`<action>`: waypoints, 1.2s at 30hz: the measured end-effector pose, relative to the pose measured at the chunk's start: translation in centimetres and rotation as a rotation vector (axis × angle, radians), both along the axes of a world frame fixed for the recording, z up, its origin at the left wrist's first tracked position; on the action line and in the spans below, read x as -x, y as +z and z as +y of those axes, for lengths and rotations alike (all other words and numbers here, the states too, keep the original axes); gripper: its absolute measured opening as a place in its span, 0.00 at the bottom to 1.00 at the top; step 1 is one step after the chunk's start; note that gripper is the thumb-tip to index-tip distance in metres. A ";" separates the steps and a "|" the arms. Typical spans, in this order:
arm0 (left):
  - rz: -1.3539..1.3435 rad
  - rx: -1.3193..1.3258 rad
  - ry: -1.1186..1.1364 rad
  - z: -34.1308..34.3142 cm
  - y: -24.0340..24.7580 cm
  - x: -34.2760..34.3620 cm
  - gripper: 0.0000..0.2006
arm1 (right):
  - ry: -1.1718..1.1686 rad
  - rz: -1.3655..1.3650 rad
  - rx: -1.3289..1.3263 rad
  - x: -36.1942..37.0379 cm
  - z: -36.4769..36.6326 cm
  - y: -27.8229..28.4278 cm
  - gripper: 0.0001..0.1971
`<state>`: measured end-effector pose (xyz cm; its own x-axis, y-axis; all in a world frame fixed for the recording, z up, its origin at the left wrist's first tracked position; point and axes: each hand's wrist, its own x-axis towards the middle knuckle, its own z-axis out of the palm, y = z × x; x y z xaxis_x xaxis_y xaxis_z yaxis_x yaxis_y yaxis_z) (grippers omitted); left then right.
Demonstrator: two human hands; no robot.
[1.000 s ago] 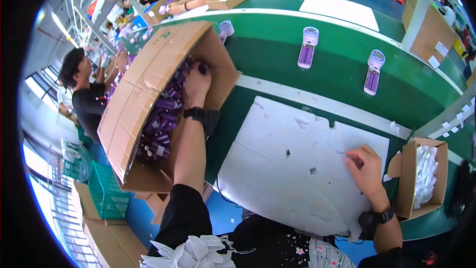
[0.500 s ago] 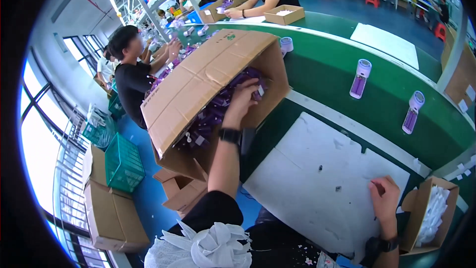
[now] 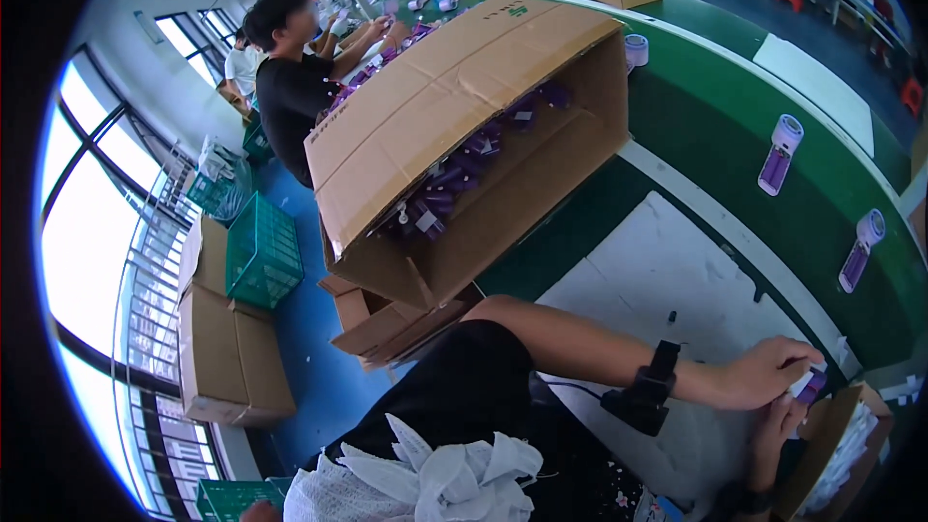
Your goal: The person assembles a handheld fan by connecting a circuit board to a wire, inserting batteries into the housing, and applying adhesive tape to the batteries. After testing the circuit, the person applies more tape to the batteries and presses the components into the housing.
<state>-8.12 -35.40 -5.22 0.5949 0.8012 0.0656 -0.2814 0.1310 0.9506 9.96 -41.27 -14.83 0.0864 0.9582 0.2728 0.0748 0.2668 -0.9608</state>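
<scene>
Green bench (image 3: pixel 715 126) spans 12 to 3 o'clock. Purple part (image 3: pixel 818 387) at 4 o'clock, pinched by left hand (image 3: pixel 762 374); right hand (image 3: pixel 776 422) just below, finger closure unclear. Risk: loosened pinch could drop it into adjacent small carton (image 3: pixel 820 447).

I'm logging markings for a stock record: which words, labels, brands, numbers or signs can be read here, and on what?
None reads clearly.
Large cardboard box, far edge of its top: green mark and dark characters, too small and blurred to read.
Same box, left edge: dark line of print, too blurred.
Purple cylinder by the left hand's fingers: no readable text.
</scene>
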 end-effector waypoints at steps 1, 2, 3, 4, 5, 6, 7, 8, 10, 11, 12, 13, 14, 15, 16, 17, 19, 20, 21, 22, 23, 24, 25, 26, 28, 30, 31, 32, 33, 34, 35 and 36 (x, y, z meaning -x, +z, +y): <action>-0.012 -0.042 0.016 0.4 -0.2 -0.1 0.19 | -0.068 -0.040 -0.021 0.5 0.3 0.2 0.15; -0.022 -0.083 0.029 0.7 -0.3 -0.2 0.18 | -0.139 -0.079 -0.042 0.9 0.7 0.3 0.14; -0.021 -0.079 0.021 0.9 -0.6 -0.2 0.18 | -0.147 -0.078 -0.038 0.8 1.0 0.7 0.14; -0.047 -0.160 0.078 0.9 -1.3 0.0 0.18 | -0.074 -0.114 0.053 0.5 1.2 1.4 0.15; -0.074 -0.239 0.130 1.0 -2.1 0.2 0.18 | -0.006 -0.149 0.146 0.2 1.3 2.1 0.15; -0.107 -0.313 0.175 0.9 -2.3 0.0 0.18 | 0.054 -0.186 0.243 -0.3 1.3 2.7 0.15; -0.120 -0.294 0.151 1.0 -2.6 0.2 0.18 | 0.028 -0.193 0.262 0.0 1.4 3.0 0.15; -0.076 -0.339 0.167 1.1 -3.2 1.0 0.18 | -0.013 -0.209 0.211 1.0 1.5 3.1 0.15; -0.051 -0.344 0.148 0.8 -3.6 2.3 0.18 | -0.088 -0.239 0.201 3.1 0.9 3.1 0.15; -0.048 -0.356 0.119 1.0 -3.6 2.7 0.19 | -0.201 -0.328 0.087 4.3 0.8 3.2 0.15; -0.042 -0.371 0.095 1.1 -3.5 2.9 0.20 | -0.305 -0.420 -0.028 5.0 0.8 3.6 0.16; -0.051 -0.353 0.078 0.7 -3.0 3.2 0.20 | -0.320 -0.429 -0.009 5.3 0.9 4.6 0.16; -0.030 -0.313 0.049 0.5 -2.8 3.4 0.21 | -0.198 -0.419 0.023 5.2 1.0 5.8 0.15; -0.004 -0.276 0.026 0.2 -2.4 3.5 0.22 | -0.069 -0.401 0.053 5.0 1.2 6.9 0.14; 0.007 -0.228 -0.009 0.2 -2.3 3.6 0.23 | 0.048 -0.394 0.096 4.9 1.1 7.4 0.13; -0.009 -0.208 -0.028 0.2 -2.3 3.6 0.23 | 0.030 -0.406 0.120 4.8 1.0 7.4 0.13; 0.048 -0.199 -0.078 0.0 -1.8 3.5 0.24 | 0.013 -0.513 0.095 4.4 0.3 7.3 0.12; 0.077 -0.199 -0.103 -0.1 -1.5 3.5 0.24 | 0.007 -0.566 0.081 4.2 -0.1 7.4 0.11; 0.064 -0.180 -0.128 -0.2 -1.5 3.5 0.24 | -0.013 -0.575 0.108 4.3 -0.3 7.6 0.11; 0.104 -0.227 -0.110 0.0 -1.6 3.7 0.24 | 0.028 -0.550 0.059 4.8 0.0 8.0 0.11; 0.139 -0.271 -0.094 0.0 -1.8 3.8 0.24 | 0.066 -0.529 0.015 5.2 0.4 8.3 0.11; 0.139 -0.278 -0.079 0.0 -2.1 4.2 0.24 | 0.094 -0.477 0.031 5.8 0.7 8.6 0.11; 0.139 -0.284 -0.061 0.2 -2.3 4.6 0.24 | 0.123 -0.425 0.046 6.2 1.3 8.7 0.11; 0.110 -0.260 -0.088 0.4 -2.3 5.0 0.24 | 0.146 -0.437 0.073 6.3 1.9 8.7 0.10; 0.177 -0.328 -0.049 1.0 -1.6 5.6 0.23 | 0.144 -0.475 0.134 6.6 2.2 9.1 0.10; 0.143 -0.310 -0.099 1.3 -0.9 5.6 0.23 | 0.171 -0.303 0.191 6.9 2.0 9.8 0.10; 0.163 -0.308 -0.103 1.3 -0.8 5.9 0.24 | 0.160 -0.315 0.204 7.0 2.1 9.7 0.10; 0.185 -0.306 -0.107 1.4 -0.8 6.0 0.24 | 0.168 -0.305 0.209 7.0 2.2 9.6 0.10; 0.173 -0.298 -0.115 1.5 -0.8 6.1 0.24 | 0.177 -0.293 0.212 7.0 2.2 9.5 0.10; 0.180 -0.299 -0.116 1.5 -0.8 6.2 0.24 | 0.192 -0.279 0.214 7.1 2.1 9.6 0.11; 0.188 -0.299 -0.117 1.5 -0.7 6.3 0.25 | 0.190 -0.285 0.222 7.2 2.1 9.6 0.11; 0.197 -0.300 -0.118 1.4 -0.7 6.3 0.25 | 0.183 -0.273 0.226 7.2 2.0 9.7 0.11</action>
